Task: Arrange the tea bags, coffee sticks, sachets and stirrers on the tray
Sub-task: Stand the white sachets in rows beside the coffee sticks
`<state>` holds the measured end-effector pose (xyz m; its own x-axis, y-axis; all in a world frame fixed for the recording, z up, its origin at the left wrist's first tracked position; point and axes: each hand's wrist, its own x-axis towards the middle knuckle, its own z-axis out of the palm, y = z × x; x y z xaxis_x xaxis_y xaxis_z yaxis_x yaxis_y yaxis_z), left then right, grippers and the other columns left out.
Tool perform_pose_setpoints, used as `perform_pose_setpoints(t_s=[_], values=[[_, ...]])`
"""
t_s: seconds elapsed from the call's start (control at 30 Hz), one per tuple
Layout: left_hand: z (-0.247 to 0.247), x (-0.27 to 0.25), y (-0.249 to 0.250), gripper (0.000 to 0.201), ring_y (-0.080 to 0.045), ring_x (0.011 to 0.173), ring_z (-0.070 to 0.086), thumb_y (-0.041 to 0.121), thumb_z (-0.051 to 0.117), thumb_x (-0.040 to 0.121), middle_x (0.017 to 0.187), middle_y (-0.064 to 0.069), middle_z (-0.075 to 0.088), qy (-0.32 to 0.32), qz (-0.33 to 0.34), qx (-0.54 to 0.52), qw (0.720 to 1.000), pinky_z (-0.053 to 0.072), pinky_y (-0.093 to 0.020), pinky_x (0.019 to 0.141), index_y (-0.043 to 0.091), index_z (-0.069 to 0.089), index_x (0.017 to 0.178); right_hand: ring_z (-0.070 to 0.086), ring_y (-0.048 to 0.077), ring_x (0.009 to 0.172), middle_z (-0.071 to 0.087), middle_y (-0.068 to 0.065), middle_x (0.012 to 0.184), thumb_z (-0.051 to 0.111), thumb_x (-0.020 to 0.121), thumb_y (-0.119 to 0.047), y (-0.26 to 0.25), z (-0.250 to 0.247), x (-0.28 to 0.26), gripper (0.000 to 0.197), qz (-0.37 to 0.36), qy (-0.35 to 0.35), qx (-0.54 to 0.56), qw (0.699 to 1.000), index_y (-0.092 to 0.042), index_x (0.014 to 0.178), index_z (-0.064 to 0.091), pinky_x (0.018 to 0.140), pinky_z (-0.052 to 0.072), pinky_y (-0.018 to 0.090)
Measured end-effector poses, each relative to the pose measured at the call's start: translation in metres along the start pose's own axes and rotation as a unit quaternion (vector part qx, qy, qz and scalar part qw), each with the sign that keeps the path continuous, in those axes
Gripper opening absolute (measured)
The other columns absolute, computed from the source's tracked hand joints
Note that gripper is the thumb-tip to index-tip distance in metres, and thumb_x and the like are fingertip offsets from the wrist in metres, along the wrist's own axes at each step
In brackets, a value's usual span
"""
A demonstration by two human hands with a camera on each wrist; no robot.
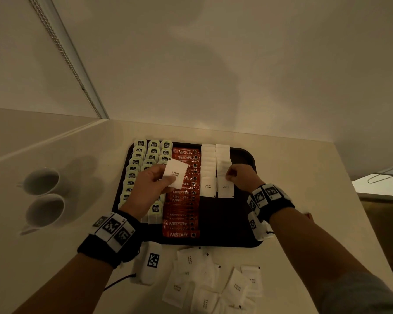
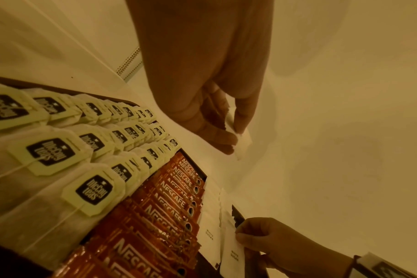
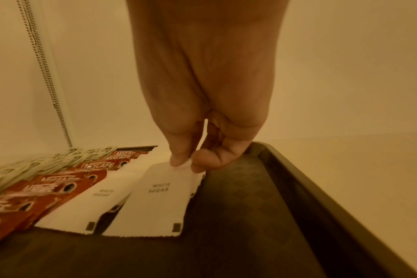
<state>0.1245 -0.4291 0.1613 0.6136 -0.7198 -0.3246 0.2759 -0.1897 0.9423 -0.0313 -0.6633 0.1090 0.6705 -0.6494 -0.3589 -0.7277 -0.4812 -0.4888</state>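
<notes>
"WHITE SUGAR" sachet [image 1: 175, 174], L grip [image 1: 150, 186].

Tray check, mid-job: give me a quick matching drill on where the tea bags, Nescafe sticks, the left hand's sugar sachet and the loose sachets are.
Things:
1. tea bags
2. Nescafe sticks
3. sugar sachet pinched by the left hand
4. loose sachets

Places:
A. on the counter, near side of the tray
B. tray's left rows
C. raised above the tray
D. tray's middle column

Pairs: 1-B, 2-D, 3-C, 4-A
</notes>
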Motion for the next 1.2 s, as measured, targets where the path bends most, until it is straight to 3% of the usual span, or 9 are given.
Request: perform_pose_setpoints(t_s=[0.17,0.3,0.4,0.5,0.63,0.7,0.83,1.0,1.2], values=[[0.001,0.001,-0.002,0.026,-0.015,0.088,0.067,-0.006,0.057,0.087,0.103,-0.008,0.069,-0.004,-0.010,-0.011,1.000,0.055,-0.016,0.064,0.005,0.061,0.110,0.058,0.023,0.102,0.065,0.013,0.108,0.061,0.088,-0.011,0.002,0.003,0.003,0.014,0.004,0.008,0.001,1.000,-0.001,0.098,0.066,0.083,0.042,0.021],[0.001,0.003,-0.001,0.028,-0.012,0.082,0.070,-0.004,0.061,0.085,0.101,-0.009,0.070,-0.002,-0.006,-0.021,1.000,0.055,-0.016,0.064,0.005,0.060,0.112,0.054,0.016,0.086,0.063,0.011,0.101,0.063,0.088,-0.017,0.000,0.000,0.004,0.015,0.005,0.022,-0.014,1.000,-0.005,0.097,0.064,0.074,0.041,0.022],[0.001,0.003,0.000,0.019,-0.011,0.083,0.069,0.000,0.061,0.087,0.101,-0.007,0.070,-0.013,0.007,0.010,1.000,0.054,-0.016,0.064,0.011,0.064,0.103,0.054,0.012,0.084,0.060,-0.001,0.094,0.060,0.090,-0.029,-0.028,-0.011,-0.005,0.020,-0.061,0.065,0.027,0.996,-0.011,0.099,0.063,0.066,0.038,0.015],[0.006,0.003,0.003,0.019,-0.008,0.082,0.067,0.008,0.060,0.090,0.097,-0.001,0.070,-0.038,0.032,0.060,0.997,0.053,-0.016,0.063,0.025,0.067,0.094,0.058,0.004,0.086,0.062,-0.010,0.097,0.056,0.092,-0.034,-0.076,-0.027,-0.028,0.021,-0.131,-0.040,0.180,0.974,-0.019,0.106,0.061,0.064,0.045,0.013],[0.015,0.002,0.009,0.015,-0.014,0.081,0.067,0.010,0.064,0.087,0.092,0.000,0.070,-0.010,0.075,0.062,0.995,0.057,-0.026,0.065,0.024,0.067,0.093,0.060,-0.007,0.069,0.066,-0.009,0.084,0.065,0.087,-0.015,-0.110,-0.026,-0.042,0.025,-0.198,-0.159,0.206,0.945,-0.011,0.111,0.061,0.060,0.044,0.008],[0.015,0.002,0.009,0.018,-0.017,0.081,0.068,0.009,0.068,0.083,0.092,-0.001,0.070,0.016,0.072,0.029,0.997,0.059,-0.033,0.068,0.022,0.064,0.095,0.062,-0.002,0.071,0.068,-0.002,0.086,0.065,0.087,-0.009,-0.112,-0.021,-0.041,0.024,-0.196,-0.155,0.238,0.939,-0.005,0.111,0.061,0.060,0.048,0.012],[0.012,0.000,0.003,0.022,-0.012,0.076,0.069,0.002,0.071,0.079,0.085,0.003,0.072,0.005,0.063,0.052,0.997,0.058,-0.025,0.065,0.020,0.066,0.092,0.067,0.013,0.086,0.066,0.006,0.099,0.062,0.087,-0.004,-0.113,-0.017,-0.045,0.023,-0.150,-0.162,0.335,0.916,-0.007,0.108,0.053,0.071,0.058,0.025],[0.010,0.000,-0.001,0.016,-0.005,0.064,0.068,-0.001,0.068,0.081,0.069,0.011,0.072,-0.010,0.078,0.090,0.993,0.054,-0.016,0.061,0.014,0.069,0.087,0.065,0.019,0.080,0.065,0.007,0.092,0.063,0.089,-0.016,-0.113,-0.021,-0.046,0.005,-0.181,-0.060,0.273,0.943,-0.014,0.092,0.061,0.062,0.056,0.025],[0.013,-0.004,-0.009,0.017,-0.005,0.073,0.070,-0.001,0.071,0.078,0.073,0.012,0.073,-0.041,0.054,0.091,0.994,0.055,-0.016,0.066,0.012,0.072,0.090,0.058,0.005,0.064,0.067,0.007,0.080,0.067,0.086,-0.015,-0.102,-0.024,-0.046,0.006,-0.199,-0.044,0.233,0.951,-0.010,0.088,0.069,0.055,0.047,0.015]])
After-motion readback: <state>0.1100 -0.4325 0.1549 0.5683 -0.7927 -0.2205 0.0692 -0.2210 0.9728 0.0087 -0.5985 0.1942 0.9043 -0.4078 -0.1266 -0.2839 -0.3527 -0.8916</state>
